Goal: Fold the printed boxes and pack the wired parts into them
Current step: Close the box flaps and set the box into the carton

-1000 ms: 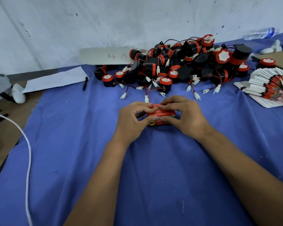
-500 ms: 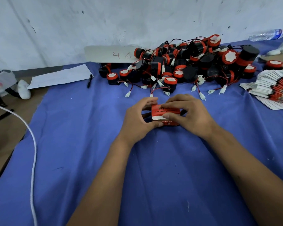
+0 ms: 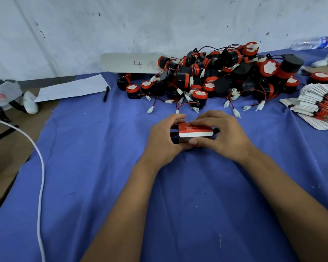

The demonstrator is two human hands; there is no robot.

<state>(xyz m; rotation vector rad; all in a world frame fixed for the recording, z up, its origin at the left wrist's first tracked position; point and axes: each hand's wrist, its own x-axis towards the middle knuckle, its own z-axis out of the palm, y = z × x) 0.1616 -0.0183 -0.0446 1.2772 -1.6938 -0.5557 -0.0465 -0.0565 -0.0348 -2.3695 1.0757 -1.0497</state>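
Head view, frame centre: my left hand [image 3: 164, 141] and right hand [image 3: 222, 136] both clasp the red box [image 3: 194, 130], long axis left-right; wired parts [image 3: 216, 76] heaped just above, right hand nearer.

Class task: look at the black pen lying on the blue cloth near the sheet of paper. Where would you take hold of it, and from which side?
Grip the pen at mid-barrel, coming from above, fingers pinching across its narrow width. It lies flat on the blue cloth, pointing roughly away from the person, with bare cloth on its near and right sides; the sheet of paper lies close on its left.
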